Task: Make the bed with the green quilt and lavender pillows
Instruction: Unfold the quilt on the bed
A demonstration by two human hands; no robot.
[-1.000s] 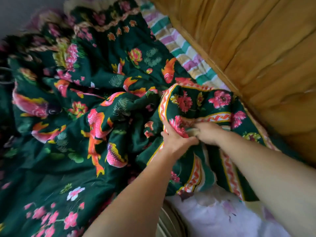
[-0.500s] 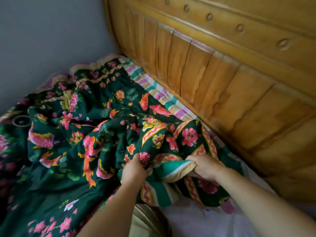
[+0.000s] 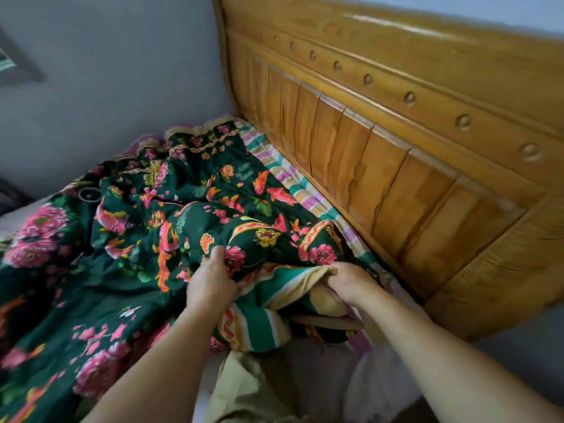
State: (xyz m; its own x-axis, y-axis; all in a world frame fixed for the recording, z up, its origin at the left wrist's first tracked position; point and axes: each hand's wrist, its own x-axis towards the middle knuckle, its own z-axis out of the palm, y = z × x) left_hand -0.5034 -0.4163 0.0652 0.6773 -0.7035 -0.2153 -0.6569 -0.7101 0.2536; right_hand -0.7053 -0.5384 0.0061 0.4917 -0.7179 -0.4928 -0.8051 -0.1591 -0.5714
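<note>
Fingertips (image 3: 331, 271) buried — green quilt (image 3: 195, 190) folds.

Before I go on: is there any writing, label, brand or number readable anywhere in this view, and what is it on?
None readable.
green quilt: flowers and fish only; one orange motif may be a character, too blurred to read.
wooden headboard: carved studs, no text.
Both hands, left hand and right hand, grip the quilt's edge; no tag shows.

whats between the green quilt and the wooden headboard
In the head view, a striped sheet in pink, green and tan shows as a band between the green quilt and the wooden headboard.
</note>
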